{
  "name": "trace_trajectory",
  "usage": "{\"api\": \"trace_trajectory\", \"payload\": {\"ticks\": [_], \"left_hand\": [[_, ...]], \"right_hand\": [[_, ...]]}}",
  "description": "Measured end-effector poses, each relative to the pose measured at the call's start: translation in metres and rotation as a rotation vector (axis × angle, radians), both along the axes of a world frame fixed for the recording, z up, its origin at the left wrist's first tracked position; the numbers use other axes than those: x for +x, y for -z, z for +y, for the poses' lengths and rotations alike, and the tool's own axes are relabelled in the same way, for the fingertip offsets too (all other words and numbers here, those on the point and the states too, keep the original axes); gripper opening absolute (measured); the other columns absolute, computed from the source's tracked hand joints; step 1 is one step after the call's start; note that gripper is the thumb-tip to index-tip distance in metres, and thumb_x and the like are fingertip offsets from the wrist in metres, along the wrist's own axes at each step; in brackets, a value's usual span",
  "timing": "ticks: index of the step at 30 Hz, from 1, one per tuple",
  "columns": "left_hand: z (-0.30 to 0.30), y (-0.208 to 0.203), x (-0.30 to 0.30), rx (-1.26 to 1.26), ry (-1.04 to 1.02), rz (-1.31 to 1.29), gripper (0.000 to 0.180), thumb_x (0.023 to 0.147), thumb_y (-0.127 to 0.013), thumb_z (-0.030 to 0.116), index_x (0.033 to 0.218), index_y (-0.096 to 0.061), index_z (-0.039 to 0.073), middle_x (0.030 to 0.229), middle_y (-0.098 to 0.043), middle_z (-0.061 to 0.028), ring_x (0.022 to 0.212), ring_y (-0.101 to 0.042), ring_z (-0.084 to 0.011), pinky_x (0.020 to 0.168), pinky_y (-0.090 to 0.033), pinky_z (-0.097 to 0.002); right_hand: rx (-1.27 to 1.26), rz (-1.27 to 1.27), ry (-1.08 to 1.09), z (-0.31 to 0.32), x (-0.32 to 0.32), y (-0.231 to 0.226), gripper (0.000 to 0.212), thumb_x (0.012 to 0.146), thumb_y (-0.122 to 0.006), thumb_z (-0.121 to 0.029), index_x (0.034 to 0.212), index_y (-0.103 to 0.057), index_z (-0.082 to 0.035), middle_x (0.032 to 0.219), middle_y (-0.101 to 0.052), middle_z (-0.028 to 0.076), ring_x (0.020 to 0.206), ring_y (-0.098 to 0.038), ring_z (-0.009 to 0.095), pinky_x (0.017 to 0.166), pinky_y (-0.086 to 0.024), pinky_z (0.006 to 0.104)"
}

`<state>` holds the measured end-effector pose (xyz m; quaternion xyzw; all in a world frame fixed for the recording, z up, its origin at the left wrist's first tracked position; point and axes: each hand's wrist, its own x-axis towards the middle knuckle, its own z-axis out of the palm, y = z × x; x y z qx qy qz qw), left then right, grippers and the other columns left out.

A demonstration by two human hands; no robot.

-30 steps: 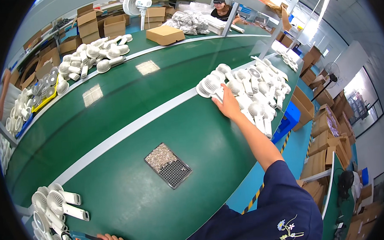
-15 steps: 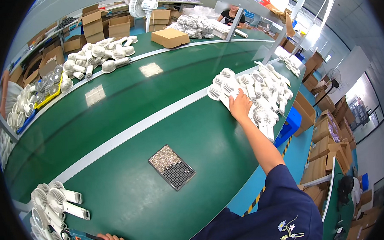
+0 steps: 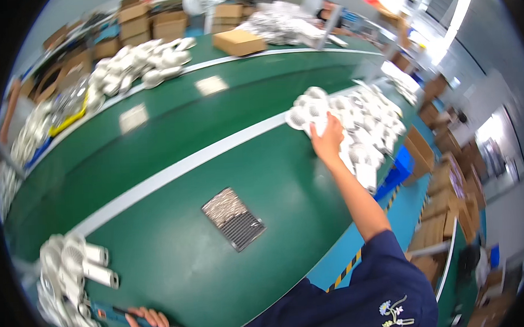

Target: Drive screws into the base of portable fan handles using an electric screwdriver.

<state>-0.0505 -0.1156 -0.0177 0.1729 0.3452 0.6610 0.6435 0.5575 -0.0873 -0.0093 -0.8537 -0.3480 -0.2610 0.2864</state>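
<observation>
In my left hand [image 3: 149,324] at the lower left is a blue and black electric screwdriver [image 3: 111,313], its thin bit pointing right. A cluster of white handheld fans [image 3: 74,262] lies just beyond it, heads and handles overlapping. My right arm stretches far out to a heap of white handheld fans [image 3: 363,122]. There my right hand [image 3: 329,141] closes on the handle of one white handheld fan [image 3: 315,108], which lies at the heap's left side. Between the hands sits a black grid tray [image 3: 245,231], its far part covered with small silvery screws.
A pale rail [image 3: 179,172] divides the green table from a green belt [image 3: 171,132]. Beyond are more fans [image 3: 132,66], a cardboard box [image 3: 239,42] and a seated person [image 3: 328,13]. A blue bin [image 3: 396,171] and cartons [image 3: 438,190] stand beyond the right edge.
My right hand has gone from resting over the fans to a grip on one handle. The left hand with the screwdriver has shifted slightly. The whole view has tilted a little and is blurred.
</observation>
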Motion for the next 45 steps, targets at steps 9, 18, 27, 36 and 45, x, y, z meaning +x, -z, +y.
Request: {"api": "trace_trajectory", "payload": {"ticks": [9, 18, 27, 36, 45], "left_hand": [[-0.012, -0.08, 0.07, 0.349, 0.345, 1.278, 0.048, 0.087, -0.069, 0.019, 0.127, -0.046, 0.009, 0.074, -0.063, -0.0204, 0.066, -0.065, -0.04, 0.057, -0.05, -0.0429], [-0.024, -0.124, 0.076, 0.515, 0.61, 1.215, 0.059, 0.088, -0.063, 0.01, 0.138, -0.032, 0.005, 0.11, -0.059, -0.0249, 0.085, -0.065, -0.0414, 0.067, -0.054, -0.0459], [0.034, -0.095, 0.045, 1.002, 0.27, 1.425, 0.025, 0.089, -0.065, 0.021, 0.104, -0.062, 0.002, 0.105, -0.064, -0.014, 0.095, -0.061, -0.0325, 0.08, -0.051, -0.0396], [0.139, -0.019, -0.015, 0.574, 0.1, 2.4, 0.052, 0.092, -0.056, 0.038, 0.128, -0.055, 0.001, 0.136, -0.056, -0.0094, 0.142, -0.031, -0.03, 0.117, -0.002, -0.0586], [0.117, -0.038, 0.022, 0.712, 0.14, 2.347, 0.068, 0.069, -0.057, 0.01, 0.136, -0.046, 0.001, 0.155, -0.028, -0.0171, 0.145, -0.019, -0.0407, 0.116, -0.01, -0.0548]], "right_hand": [[-0.213, 0.969, -2.069, -0.132, -0.313, -0.062, 0.017, 0.077, -0.068, 0.0, 0.094, -0.069, 0.001, 0.087, -0.071, 0.013, 0.071, -0.069, 0.021, 0.065, -0.056, 0.0308], [0.219, 1.541, -1.458, -0.113, -0.378, -0.053, 0.089, 0.088, -0.067, -0.031, 0.149, -0.012, 0.002, 0.15, -0.019, 0.02, 0.135, -0.036, 0.031, 0.107, -0.036, 0.0454], [0.785, 1.532, -1.516, -0.074, -0.367, -0.039, 0.065, 0.093, -0.057, -0.052, 0.136, -0.03, -0.012, 0.107, -0.059, 0.012, 0.105, -0.06, 0.035, 0.094, -0.049, 0.0487], [1.054, 1.522, -1.316, -0.078, -0.323, -0.043, 0.05, 0.096, -0.056, -0.043, 0.132, -0.04, -0.012, 0.076, -0.051, 0.004, 0.061, -0.055, 0.018, 0.058, -0.051, 0.0382], [1.013, 1.588, -1.195, -0.099, -0.289, -0.033, 0.047, 0.096, -0.057, -0.038, 0.128, -0.041, -0.006, 0.076, -0.052, 0.006, 0.062, -0.056, 0.017, 0.064, -0.051, 0.0379]]}}
